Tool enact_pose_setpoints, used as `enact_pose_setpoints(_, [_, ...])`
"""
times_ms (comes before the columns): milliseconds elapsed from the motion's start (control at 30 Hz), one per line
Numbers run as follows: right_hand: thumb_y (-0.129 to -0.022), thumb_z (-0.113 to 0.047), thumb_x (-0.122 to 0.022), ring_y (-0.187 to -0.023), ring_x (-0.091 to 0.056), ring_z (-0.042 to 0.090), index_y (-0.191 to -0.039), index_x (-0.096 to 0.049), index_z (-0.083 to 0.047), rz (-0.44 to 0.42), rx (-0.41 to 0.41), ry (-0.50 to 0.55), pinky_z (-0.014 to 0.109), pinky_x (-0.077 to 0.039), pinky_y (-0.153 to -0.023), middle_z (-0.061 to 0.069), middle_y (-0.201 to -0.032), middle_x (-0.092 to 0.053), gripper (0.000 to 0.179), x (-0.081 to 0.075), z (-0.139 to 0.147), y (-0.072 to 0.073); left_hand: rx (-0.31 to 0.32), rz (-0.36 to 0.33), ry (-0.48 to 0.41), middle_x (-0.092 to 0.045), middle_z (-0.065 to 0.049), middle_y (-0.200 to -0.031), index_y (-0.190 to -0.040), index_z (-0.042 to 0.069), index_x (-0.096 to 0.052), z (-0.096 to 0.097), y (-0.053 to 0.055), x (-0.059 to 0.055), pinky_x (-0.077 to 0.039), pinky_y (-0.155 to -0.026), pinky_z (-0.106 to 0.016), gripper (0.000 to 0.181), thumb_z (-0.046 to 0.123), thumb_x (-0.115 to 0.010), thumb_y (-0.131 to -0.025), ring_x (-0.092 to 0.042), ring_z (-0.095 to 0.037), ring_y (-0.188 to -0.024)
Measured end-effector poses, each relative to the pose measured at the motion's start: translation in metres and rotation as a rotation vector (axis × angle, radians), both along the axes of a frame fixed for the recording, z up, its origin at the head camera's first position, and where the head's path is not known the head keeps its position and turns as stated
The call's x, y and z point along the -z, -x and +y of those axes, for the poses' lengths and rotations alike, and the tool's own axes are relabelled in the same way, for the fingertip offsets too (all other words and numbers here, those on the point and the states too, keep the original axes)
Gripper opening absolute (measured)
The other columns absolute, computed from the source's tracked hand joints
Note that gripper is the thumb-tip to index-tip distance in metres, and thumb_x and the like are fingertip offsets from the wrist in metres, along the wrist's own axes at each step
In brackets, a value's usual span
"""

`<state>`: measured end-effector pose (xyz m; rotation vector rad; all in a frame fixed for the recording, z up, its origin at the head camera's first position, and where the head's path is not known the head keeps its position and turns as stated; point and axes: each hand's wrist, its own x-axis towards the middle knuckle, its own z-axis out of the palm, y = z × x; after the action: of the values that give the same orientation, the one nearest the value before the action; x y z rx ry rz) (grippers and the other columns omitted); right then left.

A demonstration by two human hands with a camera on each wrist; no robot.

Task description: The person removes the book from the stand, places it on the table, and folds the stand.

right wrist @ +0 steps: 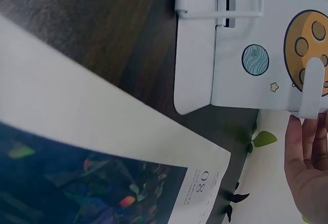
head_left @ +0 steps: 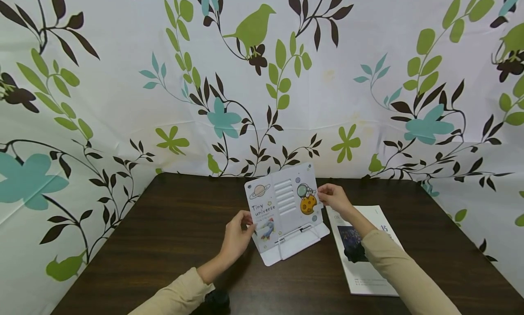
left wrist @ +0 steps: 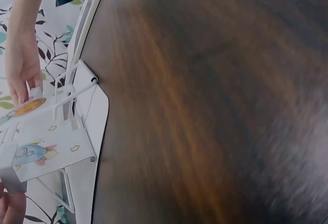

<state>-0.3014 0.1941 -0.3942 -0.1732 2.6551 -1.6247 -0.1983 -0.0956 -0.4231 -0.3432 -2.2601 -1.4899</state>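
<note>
Nearest, at 7 o'clock, a beige sleeve (head_left: 176, 294) reaches in from the bottom edge, with a dark object (head_left: 217, 302) beside its cuff, too cut off to identify. At the end of that arm the left hand (head_left: 239, 233) pinches the 8 o'clock side of a white book stand (head_left: 286, 219), its thumb lying over the printed face. The stand is near the middle of the desk (head_left: 184, 215), tilted, its left side lower than its right; whether its bottom edge bears on the wood is hard to tell. The right hand (head_left: 335, 197) grips the opposite side at 2 o'clock, its fingertips beside a small white tab (right wrist: 311, 88).

The step in hand looks like steadying or adjusting the stand. The next move seems to call for both hands acting together, evening out the slant without bending the wire page holder (right wrist: 220, 14).

The panel looks smooth and stiff, in metal or plastic, round-cornered, with a ribbed strip down its centre and a flat ledge (head_left: 300, 246) below. Its cartoon print shows a ringed planet, a rocket and an astronaut by an orange cratered moon (head_left: 309, 205). At 4 o'clock from it, partly under the right forearm, lies a pale paper book (head_left: 356, 274) with a dark cover picture. The desk has dark, streaky wood grain with a dull sheen. Farthest, towards 12 o'clock, hangs a softly creased cloth (head_left: 123, 110) printed with leaves and birds.
</note>
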Motion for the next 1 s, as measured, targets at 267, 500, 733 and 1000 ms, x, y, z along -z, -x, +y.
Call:
enact_pose_setpoints(267, [-0.091, -0.008, -0.051, -0.078, -0.052, 0.016, -0.104, -0.055, 0.006, -0.028, 0.035, 0.007, 0.033, -0.050, -0.071, 0.011, -0.090, -0.057, 0.019, 0.001, -0.003, 0.004, 0.020, -0.056, -0.063, -0.059, -0.012, -0.081, -0.090, -0.003, -0.057, 0.007, -0.007, 0.001, -0.050, -0.055, -0.020, 0.019, -0.013, -0.062, -0.074, -0.059, -0.024, -0.077])
enact_pose_setpoints(500, [-0.092, -0.010, -0.051, -0.084, -0.054, 0.021, -0.107, -0.055, 0.005, -0.048, 0.068, 0.009, 0.037, -0.050, -0.076, 0.014, -0.097, -0.057, 0.021, 0.002, -0.005, 0.009, 0.028, -0.062, -0.085, -0.059, -0.012, -0.082, -0.090, -0.003, -0.056, 0.011, -0.010, 0.003, -0.051, -0.055, -0.020, 0.019, -0.013, -0.062, -0.075, -0.059, -0.024, -0.077])
enact_pose_setpoints(733, [-0.092, -0.011, -0.051, -0.088, -0.056, 0.022, -0.109, -0.055, 0.005, -0.007, 0.062, 0.010, 0.037, -0.051, -0.078, 0.017, -0.101, -0.058, 0.024, -0.003, -0.002, 0.003, 0.036, -0.037, -0.053, -0.061, -0.011, -0.081, -0.089, -0.002, -0.057, 0.008, -0.007, 0.003, -0.051, -0.054, -0.023, 0.020, -0.011, -0.065, -0.073, -0.060, -0.023, -0.075])
enact_pose_setpoints(1000, [-0.092, -0.011, -0.051, -0.096, -0.059, 0.033, -0.120, -0.046, 0.009, 0.049, 0.005, 0.046, 0.040, -0.051, -0.080, 0.026, -0.109, -0.056, 0.035, -0.013, 0.005, -0.025, 0.032, -0.022, -0.052, -0.060, -0.015, -0.096, -0.104, -0.002, -0.056, -0.012, 0.004, -0.019, -0.051, -0.058, -0.020, 0.034, -0.006, -0.068, -0.072, -0.060, -0.027, -0.082])
